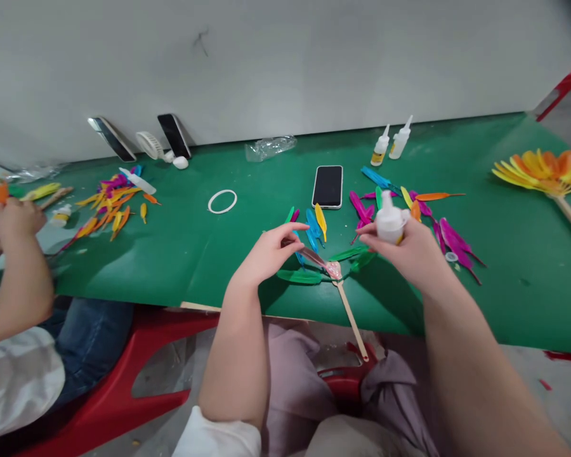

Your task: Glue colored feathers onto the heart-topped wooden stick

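My left hand (pixel 273 254) is closed on a slim pinkish tool that looks like tweezers (pixel 313 256). Its tip reaches the glossy, glue-coated head (pixel 334 270) of a wooden stick (pixel 352 321). The stick's handle sticks out past the table's front edge, over my lap. Green feathers (pixel 301 277) lie around that head, some on the left and others on the right. In my right hand (pixel 412 244) is a white glue bottle (pixel 389 222), nozzle up, held above the table to the right of the stick. Part of the bottle is hidden by my fingers.
Loose feathers (pixel 452 238) and a phone (pixel 327 186) lie beyond my hands. Two small bottles (pixel 379 146) stand at the back. A yellow-orange feather fan (pixel 552 174) is at the right. On the left, a co-worker's hands (pixel 14 219) are near more feathers (pixel 117 203) and a white ring (pixel 222 201).
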Available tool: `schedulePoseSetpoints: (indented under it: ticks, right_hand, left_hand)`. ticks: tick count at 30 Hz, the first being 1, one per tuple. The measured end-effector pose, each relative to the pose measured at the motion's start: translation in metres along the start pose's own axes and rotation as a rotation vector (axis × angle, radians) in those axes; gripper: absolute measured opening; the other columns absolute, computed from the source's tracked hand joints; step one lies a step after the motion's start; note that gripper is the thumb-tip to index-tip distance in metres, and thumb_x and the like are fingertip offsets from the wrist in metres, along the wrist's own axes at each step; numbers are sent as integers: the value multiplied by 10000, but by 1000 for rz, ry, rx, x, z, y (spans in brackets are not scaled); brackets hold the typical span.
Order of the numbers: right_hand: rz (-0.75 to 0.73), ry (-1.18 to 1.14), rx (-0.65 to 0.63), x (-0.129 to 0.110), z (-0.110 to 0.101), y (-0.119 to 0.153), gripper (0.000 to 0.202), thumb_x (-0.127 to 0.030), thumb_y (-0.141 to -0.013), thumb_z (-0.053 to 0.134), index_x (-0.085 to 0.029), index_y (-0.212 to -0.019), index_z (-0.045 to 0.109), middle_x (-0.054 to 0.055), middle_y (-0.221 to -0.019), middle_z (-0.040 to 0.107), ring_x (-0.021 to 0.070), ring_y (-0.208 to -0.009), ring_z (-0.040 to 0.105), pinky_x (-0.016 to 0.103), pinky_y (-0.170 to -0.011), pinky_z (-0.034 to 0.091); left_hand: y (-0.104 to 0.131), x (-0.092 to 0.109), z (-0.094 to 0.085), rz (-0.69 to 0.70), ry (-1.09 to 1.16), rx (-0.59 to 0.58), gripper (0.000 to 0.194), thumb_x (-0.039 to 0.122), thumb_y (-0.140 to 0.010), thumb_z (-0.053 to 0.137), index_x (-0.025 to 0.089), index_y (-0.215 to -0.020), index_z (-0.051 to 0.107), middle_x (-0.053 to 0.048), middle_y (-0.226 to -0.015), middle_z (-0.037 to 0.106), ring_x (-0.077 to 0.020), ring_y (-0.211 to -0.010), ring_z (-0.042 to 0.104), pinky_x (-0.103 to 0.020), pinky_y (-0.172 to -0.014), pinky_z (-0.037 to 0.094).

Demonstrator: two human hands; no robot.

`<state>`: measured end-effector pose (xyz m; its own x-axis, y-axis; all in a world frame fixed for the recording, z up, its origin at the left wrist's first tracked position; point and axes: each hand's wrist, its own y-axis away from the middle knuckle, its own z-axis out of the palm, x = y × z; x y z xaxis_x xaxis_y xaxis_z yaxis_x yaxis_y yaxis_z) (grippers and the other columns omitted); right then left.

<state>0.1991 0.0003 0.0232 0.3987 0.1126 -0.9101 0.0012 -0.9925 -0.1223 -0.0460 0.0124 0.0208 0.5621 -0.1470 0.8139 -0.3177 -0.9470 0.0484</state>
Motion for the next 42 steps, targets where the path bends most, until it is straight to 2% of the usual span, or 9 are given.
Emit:
schedulePoseSetpoints:
  ticks: [3,8,16,25,32,36,42]
  right_hand:
    - [-44,119,-111,-1,7,2,240,-383,-697,644,-189,-835,612,32,-834,651,176,-754,597,296,-650,453]
    - [-51,229,-222,3,11,2,240,-375,-724,611,-201,-886,580,40,-862,654,195,-757,594,294,-629,429]
    - [-54,266,-270,6,22,4,217,-367,-736,582,-216,-879,522,29,-834,648,190,-735,590,263,-605,395]
    - [-42,312,-295,2,32,7,151,-314,-709,554,-225,-797,469,1,-706,609,168,-623,560,236,-518,342]
    - [12,509,-316,8,21,2,150,-313,-685,544,-208,-779,492,23,-684,611,171,-581,541,240,-481,297]
    - [-12,667,-326,15,5,-2,149,-227,-686,530,-215,-834,512,30,-735,616,180,-634,549,242,-501,277]
    - [-171,786,-402,22,0,-3,75,-157,-734,484,-208,-782,510,41,-706,581,200,-717,506,253,-550,285]
  left_hand:
    - [-2,-1,3,18,-29,29,312,232,-816,511,260,-1125,542,10,-810,588,-127,-744,545,-283,-714,433]
    - [-4,-1,8,10,-1,57,342,197,-840,465,253,-1177,477,2,-828,563,-122,-718,566,-299,-722,455]
    - [-6,5,13,48,-21,117,389,149,-871,388,235,-1249,355,-13,-855,528,-120,-734,558,-288,-728,459]
    - [-12,8,24,106,-3,105,344,156,-870,387,237,-1204,378,-9,-844,517,-130,-749,557,-310,-759,466]
    - [-13,10,30,133,-101,75,356,149,-865,400,234,-1211,390,-12,-822,539,-139,-749,543,-309,-747,448]
    - [-13,10,30,135,-151,76,355,149,-867,404,226,-1213,391,-14,-828,551,-144,-760,545,-311,-747,437]
    - [-14,10,31,150,-186,61,358,141,-867,406,218,-1216,397,-17,-847,564,-142,-772,545,-299,-743,425]
